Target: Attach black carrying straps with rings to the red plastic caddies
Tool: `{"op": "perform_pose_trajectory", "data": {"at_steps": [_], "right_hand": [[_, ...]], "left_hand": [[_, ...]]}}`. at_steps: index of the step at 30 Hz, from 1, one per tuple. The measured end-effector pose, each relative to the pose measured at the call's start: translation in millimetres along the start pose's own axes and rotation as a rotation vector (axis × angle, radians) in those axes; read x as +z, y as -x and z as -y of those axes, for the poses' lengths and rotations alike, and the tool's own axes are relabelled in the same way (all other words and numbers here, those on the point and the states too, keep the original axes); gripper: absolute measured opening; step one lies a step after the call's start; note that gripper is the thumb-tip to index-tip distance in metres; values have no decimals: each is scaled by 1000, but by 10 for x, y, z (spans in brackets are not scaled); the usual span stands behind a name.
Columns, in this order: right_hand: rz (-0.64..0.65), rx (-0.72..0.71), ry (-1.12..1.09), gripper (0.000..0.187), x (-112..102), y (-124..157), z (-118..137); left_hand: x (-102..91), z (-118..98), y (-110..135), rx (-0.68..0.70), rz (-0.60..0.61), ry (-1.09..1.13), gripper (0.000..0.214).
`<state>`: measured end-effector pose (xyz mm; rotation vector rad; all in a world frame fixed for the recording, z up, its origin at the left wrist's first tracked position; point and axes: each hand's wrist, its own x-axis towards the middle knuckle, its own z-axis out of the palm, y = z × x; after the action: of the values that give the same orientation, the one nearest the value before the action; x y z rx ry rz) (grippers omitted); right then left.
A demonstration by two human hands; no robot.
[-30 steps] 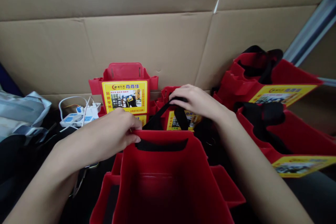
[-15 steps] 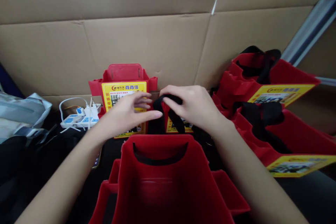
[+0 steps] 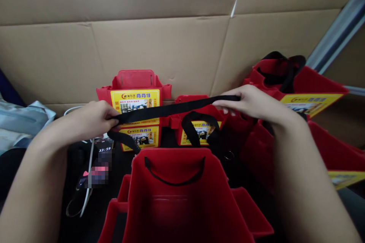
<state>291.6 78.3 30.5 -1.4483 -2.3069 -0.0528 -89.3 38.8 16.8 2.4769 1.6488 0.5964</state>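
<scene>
A black webbing strap (image 3: 171, 109) is stretched flat between my two hands, above an open red tool bag (image 3: 182, 193) that stands right in front of me. My left hand (image 3: 95, 119) pinches the strap's left end, with a loop of it hanging below the fingers. My right hand (image 3: 251, 102) pinches the right end. The strap's lower part curves down to the far rim of the red bag. A thin black handle hangs inside that bag's far wall.
Two red bags with yellow labels (image 3: 136, 102) stand against the cardboard wall (image 3: 171, 41) behind. More red bags with black straps (image 3: 288, 76) lie at the right. A phone (image 3: 99, 163) with a white cable lies at the left, beside a pale plastic-wrapped bundle (image 3: 23, 121).
My hands moved apart from the middle and pulled the black strap out straight. The left hand left the red bag's rim one second ago and now grips the strap's left end.
</scene>
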Motion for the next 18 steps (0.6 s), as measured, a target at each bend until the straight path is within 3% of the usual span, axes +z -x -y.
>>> {"op": "perform_pose_trajectory", "data": {"at_steps": [3,4,7,9,11,13,16,18], "right_hand": [[-50,-93,-40,41,-15,62,229],[-70,-128,-35,41,8,69,355],[-24,-214,-26,38,143,49,752],[43,-260,-42,35,243,24,945],[105,-308,-94,31,306,4,1015],[159,-336,-169,28,312,-9,954],[152,-312,-233,26,259,-27,739],[105,-285,-232,25,244,-43,652]], "left_hand": [[-7,-57,56,64,116,-150,17],[19,-138,58,56,94,-183,21],[170,-492,17,14,-147,-162,53],[290,-715,-41,91,-257,-54,61],[372,-827,-105,180,-156,59,40],[385,-801,-153,163,6,81,24],[322,-631,-173,12,125,9,24],[301,-562,-164,-13,161,-4,24]]}}
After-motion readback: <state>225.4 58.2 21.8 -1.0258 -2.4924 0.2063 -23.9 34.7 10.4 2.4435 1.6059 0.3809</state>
